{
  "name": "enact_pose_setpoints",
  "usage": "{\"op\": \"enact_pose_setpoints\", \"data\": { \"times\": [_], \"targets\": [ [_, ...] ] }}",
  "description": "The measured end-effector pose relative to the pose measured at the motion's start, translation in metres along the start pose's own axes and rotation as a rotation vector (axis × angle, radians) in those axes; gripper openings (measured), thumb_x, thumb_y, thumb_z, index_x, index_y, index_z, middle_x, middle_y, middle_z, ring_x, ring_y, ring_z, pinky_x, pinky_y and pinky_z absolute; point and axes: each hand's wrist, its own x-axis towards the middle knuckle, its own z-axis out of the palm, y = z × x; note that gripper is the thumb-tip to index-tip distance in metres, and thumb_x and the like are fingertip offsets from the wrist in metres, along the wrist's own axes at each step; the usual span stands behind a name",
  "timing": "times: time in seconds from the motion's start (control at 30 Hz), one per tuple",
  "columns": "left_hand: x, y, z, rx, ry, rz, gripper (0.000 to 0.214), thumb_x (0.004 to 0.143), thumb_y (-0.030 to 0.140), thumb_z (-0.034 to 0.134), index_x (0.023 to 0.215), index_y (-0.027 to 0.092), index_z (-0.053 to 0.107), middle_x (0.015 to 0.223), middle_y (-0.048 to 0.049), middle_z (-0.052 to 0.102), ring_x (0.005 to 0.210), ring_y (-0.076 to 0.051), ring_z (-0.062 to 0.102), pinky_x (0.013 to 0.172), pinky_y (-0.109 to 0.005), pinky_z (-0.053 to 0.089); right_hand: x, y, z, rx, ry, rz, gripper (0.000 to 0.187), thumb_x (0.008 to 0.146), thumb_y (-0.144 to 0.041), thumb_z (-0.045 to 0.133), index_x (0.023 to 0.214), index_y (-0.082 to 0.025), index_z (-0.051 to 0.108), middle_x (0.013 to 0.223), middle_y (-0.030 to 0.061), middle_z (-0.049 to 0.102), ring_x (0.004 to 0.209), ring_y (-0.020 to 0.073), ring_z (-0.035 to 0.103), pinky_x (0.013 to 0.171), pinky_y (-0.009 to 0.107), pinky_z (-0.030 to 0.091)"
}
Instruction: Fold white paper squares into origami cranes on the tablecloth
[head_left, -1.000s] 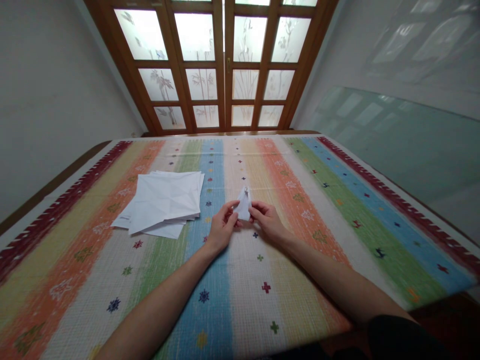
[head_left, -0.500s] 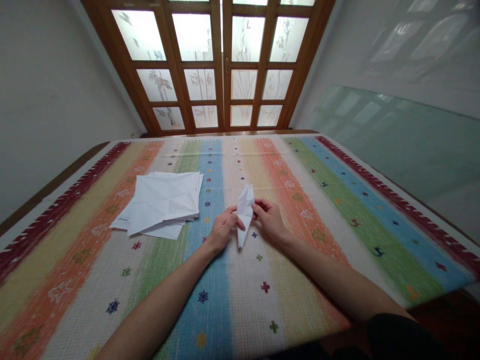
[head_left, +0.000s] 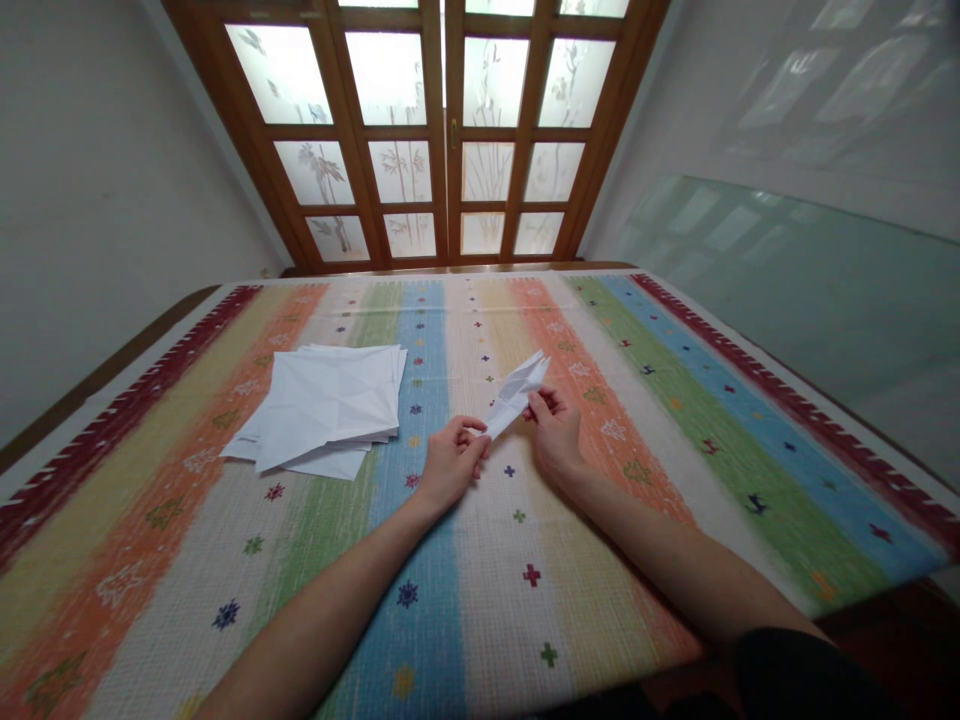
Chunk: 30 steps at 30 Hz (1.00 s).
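Between my two hands is a narrow piece of folded white paper (head_left: 513, 396), slanting up to the right with its layered, pointed flaps at the far end. My left hand (head_left: 454, 458) pinches its lower tip between thumb and fingers. On the other side, my right hand (head_left: 555, 425) grips the paper's right edge near the middle, thumb on top. The fingers under the paper are partly hidden. To the left of my hands lies a loose stack of white paper sheets (head_left: 330, 400), creased and unevenly piled.
A striped, patterned tablecloth (head_left: 315, 580) covers the table. Beyond the far edge stand wooden doors (head_left: 444, 170) with frosted panes. A glass panel (head_left: 787, 290) leans along the right wall, and a pale wall (head_left: 90, 180) rises at the left.
The folded paper has turned from nearly upright to a slant, its far end swinging right. My left hand has shifted to its lower tip; my right hand has moved slightly right with it.
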Motion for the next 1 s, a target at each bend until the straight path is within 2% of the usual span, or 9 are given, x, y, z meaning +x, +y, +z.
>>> {"op": "enact_pose_setpoints", "data": {
  "times": [0.17,0.37,0.43,0.53,0.63,0.73,0.8,0.93,1.0],
  "targets": [
    [-0.001,0.001,0.001,0.036,-0.039,0.005,0.020,0.075,0.034,0.064,0.080,0.018,0.055,0.051,0.0071,0.055,0.034,-0.005,0.043,0.035,-0.015,0.030,0.002,0.001,-0.001,-0.027,0.027,-0.024,0.022,0.073,-0.039,0.064,0.082,-0.019,0.061,0.067,-0.0018,0.056,0.057,0.0111,0.048,0.056,0.026,0.041],
    [-0.006,0.001,-0.002,0.076,-0.138,-0.014,0.018,0.078,0.034,0.063,0.079,0.018,0.056,0.051,0.0065,0.056,0.034,-0.006,0.043,0.036,-0.016,0.030,0.016,0.004,-0.009,0.011,0.103,-0.036,0.023,0.073,-0.040,0.066,0.080,-0.019,0.059,0.067,-0.0026,0.056,0.057,0.0103,0.048,0.056,0.026,0.041],
    [-0.006,0.000,-0.003,0.070,-0.124,0.002,0.020,0.078,0.036,0.063,0.079,0.017,0.057,0.051,0.0061,0.055,0.036,-0.005,0.043,0.037,-0.016,0.031,0.021,0.004,-0.013,0.029,0.112,-0.026,0.026,0.071,-0.043,0.068,0.079,-0.019,0.058,0.066,-0.0031,0.055,0.056,0.0097,0.047,0.055,0.025,0.040],
    [-0.002,0.000,-0.005,-0.018,0.012,0.042,0.028,0.079,0.043,0.063,0.087,0.016,0.057,0.055,0.0059,0.054,0.039,-0.005,0.043,0.039,-0.016,0.033,0.019,0.002,-0.013,0.022,-0.058,0.034,0.029,0.069,-0.044,0.071,0.080,-0.019,0.062,0.066,-0.0027,0.057,0.053,0.0095,0.047,0.052,0.025,0.039],
    [0.005,0.002,-0.009,-0.122,0.106,0.086,0.048,0.072,0.047,0.071,0.106,0.017,0.055,0.076,0.0018,0.060,0.047,-0.005,0.048,0.044,-0.017,0.039,0.007,-0.001,-0.008,0.030,-0.288,0.138,0.030,0.066,-0.044,0.074,0.079,-0.019,0.065,0.064,-0.0026,0.060,0.051,0.0092,0.047,0.049,0.024,0.039],
    [0.009,0.001,-0.011,-0.170,0.058,0.118,0.069,0.064,0.050,0.078,0.120,0.018,0.051,0.100,-0.0044,0.061,0.059,-0.006,0.054,0.053,-0.019,0.046,-0.006,-0.005,-0.003,0.065,-0.458,0.241,0.032,0.063,-0.045,0.078,0.074,-0.019,0.063,0.059,-0.0038,0.059,0.047,0.0087,0.049,0.047,0.023,0.039],
    [0.009,0.000,-0.011,-0.169,-0.003,0.133,0.072,0.064,0.052,0.078,0.122,0.018,0.052,0.106,-0.0071,0.062,0.068,-0.010,0.059,0.061,-0.022,0.050,-0.011,-0.008,-0.002,0.075,-0.537,0.275,0.034,0.062,-0.047,0.080,0.071,-0.020,0.061,0.056,-0.0045,0.058,0.046,0.0089,0.049,0.046,0.023,0.040],
    [0.006,-0.001,-0.008,-0.150,-0.047,0.178,0.062,0.070,0.057,0.071,0.116,0.017,0.059,0.102,-0.0085,0.066,0.086,-0.018,0.063,0.079,-0.030,0.051,-0.014,-0.011,-0.001,0.083,-0.605,0.292,0.037,0.063,-0.049,0.080,0.067,-0.020,0.058,0.055,-0.0049,0.057,0.047,0.0091,0.049,0.048,0.024,0.040],
    [0.005,-0.001,-0.008,-0.149,-0.014,0.170,0.055,0.076,0.060,0.064,0.110,0.017,0.063,0.096,-0.0068,0.068,0.084,-0.018,0.062,0.078,-0.030,0.050,-0.014,-0.012,-0.001,0.086,-0.610,0.293,0.037,0.063,-0.049,0.080,0.066,-0.019,0.058,0.053,-0.0052,0.055,0.048,0.0090,0.049,0.048,0.024,0.040]
  ]
}}
